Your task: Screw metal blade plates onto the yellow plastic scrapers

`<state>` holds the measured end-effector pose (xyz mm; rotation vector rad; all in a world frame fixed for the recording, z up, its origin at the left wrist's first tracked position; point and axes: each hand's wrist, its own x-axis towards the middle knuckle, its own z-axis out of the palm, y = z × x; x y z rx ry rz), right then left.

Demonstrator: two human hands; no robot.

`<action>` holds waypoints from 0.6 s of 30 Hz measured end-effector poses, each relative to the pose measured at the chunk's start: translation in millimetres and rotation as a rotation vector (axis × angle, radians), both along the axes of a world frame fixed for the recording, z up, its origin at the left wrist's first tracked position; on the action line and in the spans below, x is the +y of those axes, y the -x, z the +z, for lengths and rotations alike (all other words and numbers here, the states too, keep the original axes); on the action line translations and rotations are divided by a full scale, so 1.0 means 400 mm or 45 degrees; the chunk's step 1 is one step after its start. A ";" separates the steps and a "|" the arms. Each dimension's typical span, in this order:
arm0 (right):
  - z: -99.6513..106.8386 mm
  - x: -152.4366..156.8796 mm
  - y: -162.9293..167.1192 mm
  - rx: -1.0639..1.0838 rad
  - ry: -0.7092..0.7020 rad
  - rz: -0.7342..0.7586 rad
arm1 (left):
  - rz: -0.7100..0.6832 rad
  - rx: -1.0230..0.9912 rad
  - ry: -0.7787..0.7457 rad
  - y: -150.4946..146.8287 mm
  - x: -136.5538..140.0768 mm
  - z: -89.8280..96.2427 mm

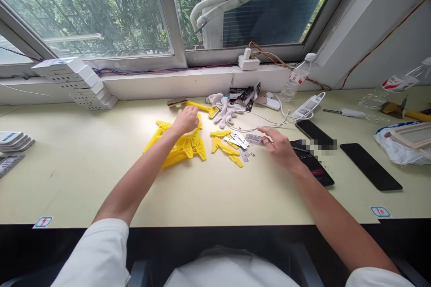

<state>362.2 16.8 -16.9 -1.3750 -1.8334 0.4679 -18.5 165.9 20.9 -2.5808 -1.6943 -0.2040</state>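
My left hand (186, 120) is curled over a pile of yellow plastic scraper handles (178, 154), its fingertips closed at one upright yellow end. The grip itself is partly hidden. My right hand (278, 145) has its index finger stretched out and its thumb apart, beside the right end of a small clear plastic case (254, 138). Between the hands lie small yellow plastic pieces (229, 148), flat metal blades (239, 139) and several small screws (252, 154). Behind my left hand rests a yellow-handled scraper (198, 106).
White gloves (224, 110) and black packets (244, 94) lie near the window sill, with a white cable (262, 124) looping forward. Phones (370, 167) lie on the right. A water bottle (299, 76) and power strip (308, 105) stand behind. White boxes (81, 83) are stacked at left.
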 end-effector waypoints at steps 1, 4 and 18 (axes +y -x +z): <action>0.003 0.008 -0.016 -0.027 -0.006 -0.038 | -0.029 0.071 -0.016 -0.014 0.040 -0.009; -0.002 0.024 -0.037 0.138 0.121 -0.067 | -0.088 0.173 -0.016 -0.047 0.126 -0.028; 0.004 0.038 -0.102 0.040 -0.017 -0.288 | -0.081 0.255 -0.174 -0.043 0.175 -0.030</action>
